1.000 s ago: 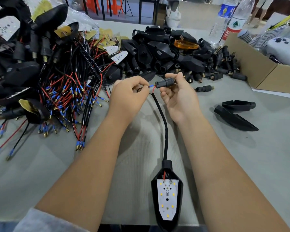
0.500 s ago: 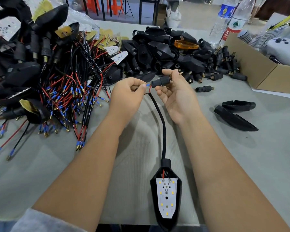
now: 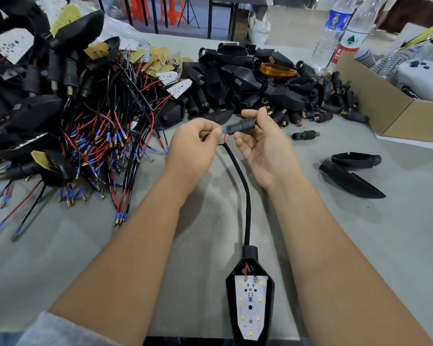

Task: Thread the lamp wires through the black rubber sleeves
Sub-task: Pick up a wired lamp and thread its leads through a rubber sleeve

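Two hands meet at mid-frame in the head view, the only view we have. We note the left hand [image 3: 194,143] with fingers curled, pinching the blue-tipped wire ends [image 3: 224,131] between thumb and forefinger. The right hand [image 3: 265,143] pinches the black rubber sleeve [image 3: 241,126] between thumb and forefinger, its remaining fingers loosely spread below.

Key relation: the sleeve lies just to the right of the wire tips, its long axis running left to right and tilted slightly upward toward the right. Its open mouth faces the left hand, and the blue tip appears to sit at that mouth; we cannot tell how far it has entered. A thin red wire [image 3: 225,138] loops down just below the sleeve's mouth. We judge the coming move to be a push along the sleeve's axis, left hand feeding rightward.

From the pinch, the black cable [image 3: 245,196] trails down toward us to the lamp [image 3: 250,303], which lies on the table between the forearms with its white LED board facing up.

Surface: a grey table [image 3: 360,245]. A heap of wired lamps [image 3: 85,136] lies to the left, a pile of black housings and sleeves [image 3: 248,83] beyond the hands, and a cardboard box [image 3: 385,108] and two water bottles [image 3: 340,28] far right. Room behind: chair and table legs, indistinct.
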Available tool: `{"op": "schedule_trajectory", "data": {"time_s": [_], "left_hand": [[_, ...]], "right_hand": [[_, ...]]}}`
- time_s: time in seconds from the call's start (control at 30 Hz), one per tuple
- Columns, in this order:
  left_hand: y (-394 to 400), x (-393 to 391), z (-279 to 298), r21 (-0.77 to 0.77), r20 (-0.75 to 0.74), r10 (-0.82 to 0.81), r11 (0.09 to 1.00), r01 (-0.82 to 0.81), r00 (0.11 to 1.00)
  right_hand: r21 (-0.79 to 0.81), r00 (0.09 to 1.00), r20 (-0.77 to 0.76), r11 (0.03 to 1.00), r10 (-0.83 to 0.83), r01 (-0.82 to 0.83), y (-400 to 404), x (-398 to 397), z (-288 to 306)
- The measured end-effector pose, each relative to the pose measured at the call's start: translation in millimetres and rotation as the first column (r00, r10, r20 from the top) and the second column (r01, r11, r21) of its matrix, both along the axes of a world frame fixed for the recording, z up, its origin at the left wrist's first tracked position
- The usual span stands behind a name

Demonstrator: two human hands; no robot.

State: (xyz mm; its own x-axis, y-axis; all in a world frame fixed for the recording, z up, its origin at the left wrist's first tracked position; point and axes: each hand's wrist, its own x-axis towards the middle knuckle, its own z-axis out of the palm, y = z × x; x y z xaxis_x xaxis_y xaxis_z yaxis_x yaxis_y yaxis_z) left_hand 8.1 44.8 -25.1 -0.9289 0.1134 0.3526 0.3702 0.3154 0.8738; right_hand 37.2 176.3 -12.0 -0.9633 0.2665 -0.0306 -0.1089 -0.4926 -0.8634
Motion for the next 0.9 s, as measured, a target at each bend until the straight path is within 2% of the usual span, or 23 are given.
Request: {"op": "schedule_trajectory", "data": {"time_s": [0.53, 0.67, 0.83, 0.9], "left_hand": [[3.1, 6.9, 3.2, 0.024, -0.03, 0.048, 0.999, -0.047, 0.998], [2.6, 7.7, 2.7, -0.03, -0.047, 0.075, 0.997, -0.076, 0.996], [5.5, 9.6, 5.3, -0.177, -0.154, 0.12, 0.973, -0.146, 0.981], [5.9, 9.2, 6.1, -0.193, -0.173, 0.108, 0.971, -0.141, 0.979]], "right_hand": [[-0.058, 1.0, 0.009, 0.998, -0.007, 0.008, -3.5, 1.1, -1.2], [-0.042, 1.0, 0.018, 0.999, -0.006, 0.007, -3.8, 1.2, -2.5], [-0.061, 1.0, 0.027, 0.998, -0.003, 0.005, -4.6, -0.1, -2.9], [-0.087, 1.0, 0.026, 0.996, -0.004, 0.006, -4.4, -0.2, -3.1]]}}
